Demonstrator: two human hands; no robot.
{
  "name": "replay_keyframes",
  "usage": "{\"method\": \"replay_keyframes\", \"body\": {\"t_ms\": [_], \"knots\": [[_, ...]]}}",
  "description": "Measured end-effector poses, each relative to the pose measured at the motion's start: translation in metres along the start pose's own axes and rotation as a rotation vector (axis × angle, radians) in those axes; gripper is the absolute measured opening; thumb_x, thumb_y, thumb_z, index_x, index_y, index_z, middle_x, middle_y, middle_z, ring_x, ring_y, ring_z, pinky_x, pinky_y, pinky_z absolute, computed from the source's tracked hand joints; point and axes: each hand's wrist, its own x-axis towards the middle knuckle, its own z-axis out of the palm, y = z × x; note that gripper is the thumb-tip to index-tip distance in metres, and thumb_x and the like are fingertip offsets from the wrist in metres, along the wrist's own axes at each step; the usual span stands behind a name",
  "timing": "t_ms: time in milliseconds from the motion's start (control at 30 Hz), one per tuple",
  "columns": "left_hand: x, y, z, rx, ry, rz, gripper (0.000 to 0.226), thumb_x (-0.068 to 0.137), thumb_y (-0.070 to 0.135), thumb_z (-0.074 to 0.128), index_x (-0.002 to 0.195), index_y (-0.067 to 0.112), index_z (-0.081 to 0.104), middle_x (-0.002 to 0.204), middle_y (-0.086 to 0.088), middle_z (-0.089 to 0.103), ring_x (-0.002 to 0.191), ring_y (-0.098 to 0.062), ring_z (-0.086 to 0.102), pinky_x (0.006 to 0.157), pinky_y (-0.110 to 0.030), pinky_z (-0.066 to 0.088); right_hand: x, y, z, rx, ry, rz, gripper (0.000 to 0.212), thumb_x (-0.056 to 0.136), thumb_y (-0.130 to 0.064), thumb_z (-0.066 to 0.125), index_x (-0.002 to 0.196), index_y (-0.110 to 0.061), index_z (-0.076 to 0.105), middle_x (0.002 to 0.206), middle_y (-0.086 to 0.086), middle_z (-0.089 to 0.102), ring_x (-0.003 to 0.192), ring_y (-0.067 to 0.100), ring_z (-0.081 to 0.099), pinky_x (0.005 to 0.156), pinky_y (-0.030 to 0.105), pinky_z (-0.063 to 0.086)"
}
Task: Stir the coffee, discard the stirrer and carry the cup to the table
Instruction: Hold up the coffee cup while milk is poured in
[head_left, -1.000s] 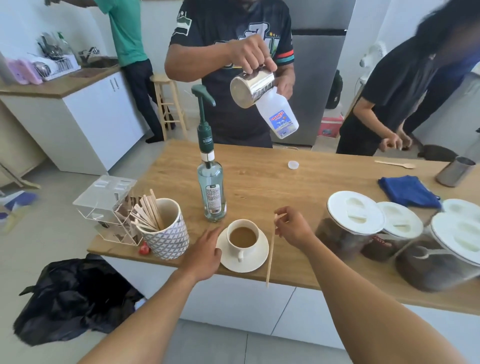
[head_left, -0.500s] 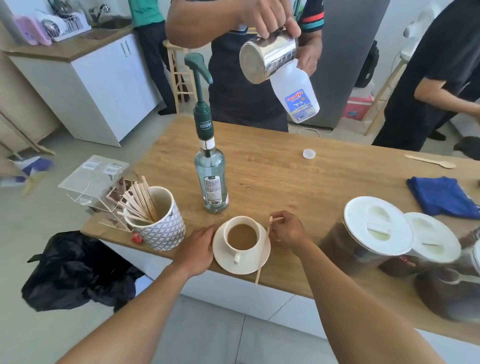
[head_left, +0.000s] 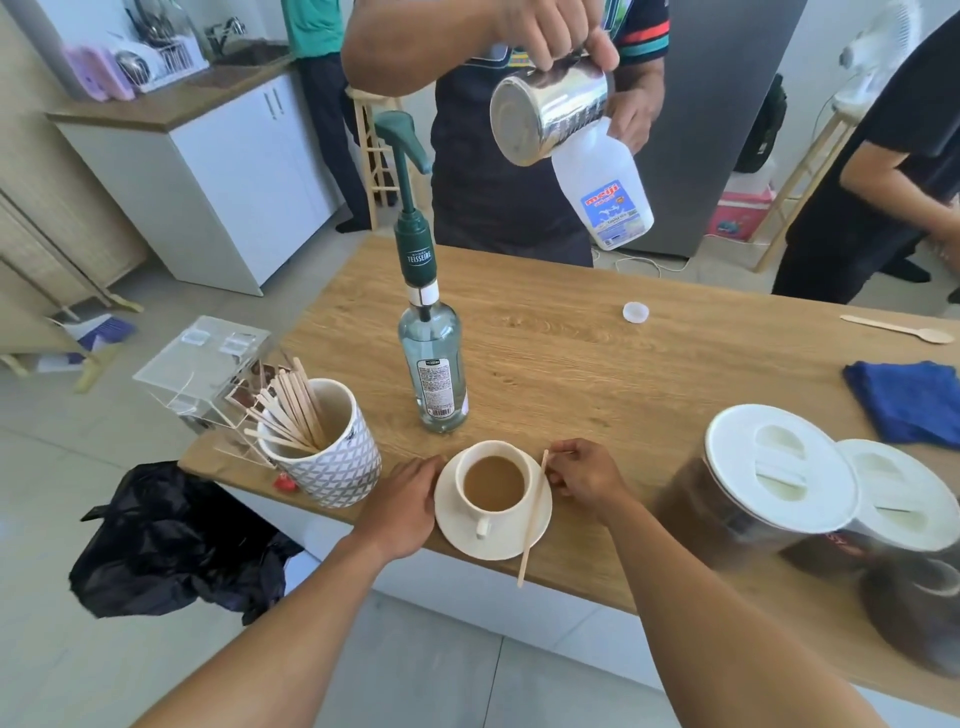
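Pinched in the right hand (head_left: 584, 475) grip: top end of a thin wooden stirrer (head_left: 533, 517), slanting down just right of the white ceramic cup (head_left: 480, 517) of milky coffee, over its white saucer (head_left: 498, 548) near the wooden table (head_left: 571, 353) edge. Left of the cup, left hand (head_left: 402, 512) relaxed, holding nothing, fingertips at the saucer rim. Behind the cup, a clear glass pump bottle (head_left: 434, 374); further left, a patterned mug of wooden sticks (head_left: 337, 462).

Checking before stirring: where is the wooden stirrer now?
Head view: the right hand pinches the stirrer at its top; it slants across the saucer, just right of the cup.
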Motion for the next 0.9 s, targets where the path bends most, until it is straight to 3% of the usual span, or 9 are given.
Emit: {"method": "replay_keyframes", "body": {"t_ms": [267,400,533,900], "knots": [[0.003,-0.002,-0.008,-0.024,-0.047,-0.002,0.043,0.097,0.014,0.041,0.137,0.025,0.044,0.139,0.003,0.05,0.132,-0.02,0.04,0.104,-0.038,0.038,-0.002,-0.004,-0.003,0.001,0.034,0.001,0.015,0.091,-0.005,0.054,0.105,-0.01,0.057,0.074,0.006,0.061,0.059,0.015,0.054,0.051,0.026,0.044],[0.006,-0.003,-0.017,-0.004,-0.058,-0.02,0.049,0.098,0.013,0.04,0.146,0.023,0.037,0.149,0.001,0.043,0.135,-0.021,0.039,0.107,-0.038,0.037,-0.003,-0.011,-0.004,-0.022,0.038,-0.033,0.017,0.089,-0.003,0.052,0.105,-0.008,0.058,0.069,0.008,0.059,0.055,0.017,0.052,0.049,0.026,0.04],[0.007,0.0,-0.022,-0.017,-0.038,-0.01,0.055,0.097,0.01,0.041,0.149,0.025,0.033,0.15,0.002,0.042,0.134,-0.021,0.042,0.107,-0.036,0.038,-0.003,-0.017,-0.008,-0.059,0.054,-0.096,0.014,0.089,-0.008,0.056,0.102,-0.011,0.061,0.078,0.006,0.064,0.063,0.017,0.056,0.066,0.034,0.048],[0.007,0.003,-0.031,0.004,-0.007,0.03,0.051,0.099,0.019,0.045,0.148,0.028,0.035,0.151,0.006,0.042,0.13,-0.018,0.049,0.103,-0.036,0.043,-0.024,-0.019,-0.014,-0.142,0.045,-0.187,0.013,0.093,-0.01,0.053,0.102,-0.011,0.063,0.087,0.007,0.063,0.066,0.015,0.056,0.061,0.029,0.046]]}}
